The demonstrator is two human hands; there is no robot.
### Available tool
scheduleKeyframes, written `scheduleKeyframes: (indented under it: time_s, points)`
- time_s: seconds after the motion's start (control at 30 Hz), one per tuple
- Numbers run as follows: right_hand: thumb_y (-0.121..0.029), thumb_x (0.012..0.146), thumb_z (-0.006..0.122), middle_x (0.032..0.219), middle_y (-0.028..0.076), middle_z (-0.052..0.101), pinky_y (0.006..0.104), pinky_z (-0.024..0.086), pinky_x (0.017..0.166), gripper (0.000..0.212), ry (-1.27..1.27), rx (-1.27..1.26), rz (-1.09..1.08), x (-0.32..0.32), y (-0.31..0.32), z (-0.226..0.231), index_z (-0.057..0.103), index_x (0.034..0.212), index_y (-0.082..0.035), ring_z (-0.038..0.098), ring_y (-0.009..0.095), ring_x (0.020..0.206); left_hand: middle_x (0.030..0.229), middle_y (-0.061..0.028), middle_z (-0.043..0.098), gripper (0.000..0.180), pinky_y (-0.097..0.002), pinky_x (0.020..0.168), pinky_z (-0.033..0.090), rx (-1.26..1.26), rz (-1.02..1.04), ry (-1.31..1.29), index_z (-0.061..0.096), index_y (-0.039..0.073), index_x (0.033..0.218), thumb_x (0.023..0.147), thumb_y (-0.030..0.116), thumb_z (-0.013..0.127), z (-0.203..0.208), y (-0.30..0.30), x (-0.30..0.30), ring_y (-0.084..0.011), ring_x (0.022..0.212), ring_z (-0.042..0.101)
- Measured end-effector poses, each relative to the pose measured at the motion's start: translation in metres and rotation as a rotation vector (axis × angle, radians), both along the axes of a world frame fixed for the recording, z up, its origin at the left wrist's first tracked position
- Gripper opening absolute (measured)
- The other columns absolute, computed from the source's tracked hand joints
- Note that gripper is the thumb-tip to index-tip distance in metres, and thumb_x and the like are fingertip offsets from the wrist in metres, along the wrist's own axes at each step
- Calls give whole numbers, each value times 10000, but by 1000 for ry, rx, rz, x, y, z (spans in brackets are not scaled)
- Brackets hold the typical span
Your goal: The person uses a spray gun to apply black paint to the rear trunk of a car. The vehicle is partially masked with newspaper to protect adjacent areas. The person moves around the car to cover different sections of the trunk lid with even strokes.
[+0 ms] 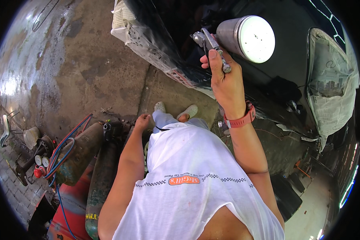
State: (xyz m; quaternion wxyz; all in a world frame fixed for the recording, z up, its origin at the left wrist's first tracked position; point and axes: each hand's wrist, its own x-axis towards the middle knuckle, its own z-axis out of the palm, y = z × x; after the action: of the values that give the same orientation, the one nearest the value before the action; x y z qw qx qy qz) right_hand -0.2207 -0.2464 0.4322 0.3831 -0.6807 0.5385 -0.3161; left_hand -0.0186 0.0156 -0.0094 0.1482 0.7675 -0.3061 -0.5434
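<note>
My right hand (227,80) is closed round the metal handle of a paint spray gun (218,50), held above a glossy black car body (288,76). A round metal cup (257,39) with a pale lid is on the gun, to the right of my fingers. The gun's nozzle end points to the upper left. My left hand (143,121) hangs low beside my leg, its fingers curled together with no object visible in them. Newspaper masking (148,52) and dark plastic line the car's near left edge.
Gas cylinders (102,180) with red and blue hoses (70,146) and pressure gauges (42,161) stand at my left. A paper-covered panel (330,84) is at the right. Wet concrete floor (88,68) stretches to the far left. A red painted surface (70,204) lies behind the cylinders.
</note>
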Motion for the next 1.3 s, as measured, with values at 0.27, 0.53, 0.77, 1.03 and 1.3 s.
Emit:
scheduleKeyframes:
  time_s: [0.27, 0.53, 0.77, 1.03, 1.3]
  points:
    - [-422, 1068, 554, 853, 88, 705, 276, 492, 666, 501, -25, 260, -1, 0, 14, 14, 628, 1317, 6, 645, 114, 769, 1187, -206, 731, 480, -447, 1000, 514, 12, -23, -25, 718, 58, 1224, 940, 437, 642, -3, -1, 2, -360, 1161, 681]
    - [-490, 1100, 433, 993, 95, 728, 228, 449, 504, 554, -135, 150, -182, -65, 14, 38, 643, 1277, -8, 689, 128, 850, 1199, -204, 730, 462, -436, 1009, 511, 23, -25, -2, 708, 48, 1246, 952, 399, 646, -2, 0, 4, -355, 1170, 680]
    - [-533, 1088, 426, 962, 108, 724, 236, 459, 491, 607, -152, 14, -359, -104, 14, 72, 670, 1185, 14, 680, 130, 809, 1190, -203, 737, 485, -410, 1000, 514, 18, -29, 4, 697, 20, 1264, 957, 392, 645, 5, -3, 6, -319, 1153, 694]
    - [-509, 1086, 458, 968, 98, 726, 239, 455, 496, 567, -188, 118, -319, -111, 26, 62, 673, 1118, 15, 683, 128, 825, 1146, -188, 748, 482, -391, 942, 533, -5, -52, 15, 688, 1, 1271, 962, 370, 654, -13, -2, 9, -286, 1087, 709]
    - [-520, 1081, 467, 939, 74, 720, 230, 454, 502, 573, -216, 151, -251, -91, 14, 63, 676, 1145, 9, 677, 107, 816, 1188, -231, 726, 482, -417, 1004, 511, -1, -38, 31, 690, -1, 1257, 963, 378, 648, -15, -2, 6, -345, 1165, 686]
